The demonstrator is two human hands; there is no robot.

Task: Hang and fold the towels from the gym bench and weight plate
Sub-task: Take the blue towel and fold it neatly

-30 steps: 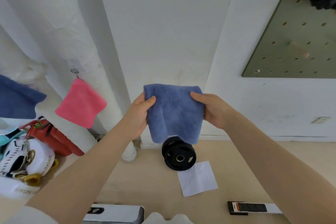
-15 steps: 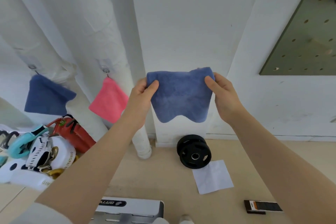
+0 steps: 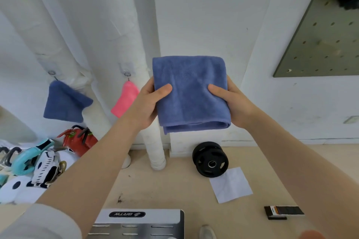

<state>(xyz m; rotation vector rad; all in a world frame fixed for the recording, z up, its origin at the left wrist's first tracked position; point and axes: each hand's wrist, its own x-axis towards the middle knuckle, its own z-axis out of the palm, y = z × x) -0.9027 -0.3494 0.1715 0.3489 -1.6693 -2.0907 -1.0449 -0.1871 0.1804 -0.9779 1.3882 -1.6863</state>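
Observation:
I hold a folded blue towel [image 3: 189, 93] in front of me, above the floor. My left hand [image 3: 149, 103] grips its left edge with the thumb on top. My right hand [image 3: 231, 101] grips its right edge the same way. The towel lies in layers, with the folded edges showing along its near side. A second blue towel [image 3: 64, 103] and a pink towel [image 3: 125, 99] hang from hooks on the white wrapped pipes at the left. A black weight plate [image 3: 210, 159] leans against the wall below the towel.
White wrapped pipes [image 3: 155, 153] run down to the floor. Boxing gloves and a red bag [image 3: 79, 139] lie at the left. A white sheet [image 3: 231, 185] and a black strip [image 3: 283, 212] lie on the floor. A metal bench base [image 3: 139, 223] is near my feet. A green pegboard [image 3: 326, 40] hangs at the right.
The towel, earlier hanging down from my pinching hands, is now folded into a thicker, flatter rectangle held at its sides. The camera view has shifted right, showing more of the hanging towels.

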